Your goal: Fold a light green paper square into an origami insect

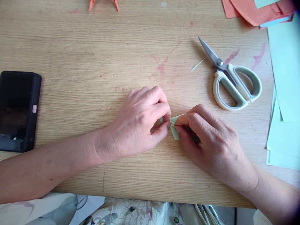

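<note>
A small folded piece of pale green paper (174, 132) lies on the wooden table (93, 47) between my two hands. My left hand (138, 123) pinches its left side with thumb and curled fingers. My right hand (208, 143) pinches its right side, thumb and forefinger pressed on the fold. Most of the paper is hidden under my fingers.
White-handled scissors (231, 81) lie shut at the right, with a thin paper sliver (198, 64) beside the blades. A black phone (17, 109) lies at the left edge. Pale green sheets (284, 93) and orange sheets (253, 11) are stacked at the right. An orange folded shape (103, 3) sits at the top.
</note>
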A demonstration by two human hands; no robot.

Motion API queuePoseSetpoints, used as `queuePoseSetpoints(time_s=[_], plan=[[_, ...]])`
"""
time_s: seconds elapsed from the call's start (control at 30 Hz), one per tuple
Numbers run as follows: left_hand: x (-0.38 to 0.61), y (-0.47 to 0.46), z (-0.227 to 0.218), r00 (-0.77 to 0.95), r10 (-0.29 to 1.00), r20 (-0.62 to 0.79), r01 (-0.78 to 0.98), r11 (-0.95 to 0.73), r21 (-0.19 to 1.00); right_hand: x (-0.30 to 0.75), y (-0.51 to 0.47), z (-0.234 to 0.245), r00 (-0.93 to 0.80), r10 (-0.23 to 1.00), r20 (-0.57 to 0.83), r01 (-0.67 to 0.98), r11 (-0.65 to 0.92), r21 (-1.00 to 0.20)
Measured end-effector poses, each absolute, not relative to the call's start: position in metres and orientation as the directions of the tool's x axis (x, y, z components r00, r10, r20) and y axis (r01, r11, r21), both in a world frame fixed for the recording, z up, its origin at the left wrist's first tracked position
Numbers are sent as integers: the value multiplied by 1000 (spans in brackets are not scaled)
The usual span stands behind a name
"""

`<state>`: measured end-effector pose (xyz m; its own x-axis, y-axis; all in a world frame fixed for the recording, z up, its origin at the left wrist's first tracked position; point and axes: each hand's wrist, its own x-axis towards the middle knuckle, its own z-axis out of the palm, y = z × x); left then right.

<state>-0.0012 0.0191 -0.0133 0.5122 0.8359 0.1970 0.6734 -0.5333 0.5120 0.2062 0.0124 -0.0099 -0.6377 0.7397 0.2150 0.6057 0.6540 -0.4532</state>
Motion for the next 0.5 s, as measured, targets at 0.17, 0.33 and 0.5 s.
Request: queuePoseSetpoints(time_s=[0.17, 0.33, 0.5], plan=[[2, 19, -13, 486, 856, 175, 701, -501, 508, 207, 13, -10, -633, 747, 205, 605, 642, -471], [4, 19, -11, 470, 873, 128, 722, -463, 514, 211, 13, -9, -618, 760, 201, 600, 621, -504], [3, 19, -12, 471, 873, 128, 718, -463, 520, 211, 12, -7, -611, 763, 210, 600, 619, -507]])
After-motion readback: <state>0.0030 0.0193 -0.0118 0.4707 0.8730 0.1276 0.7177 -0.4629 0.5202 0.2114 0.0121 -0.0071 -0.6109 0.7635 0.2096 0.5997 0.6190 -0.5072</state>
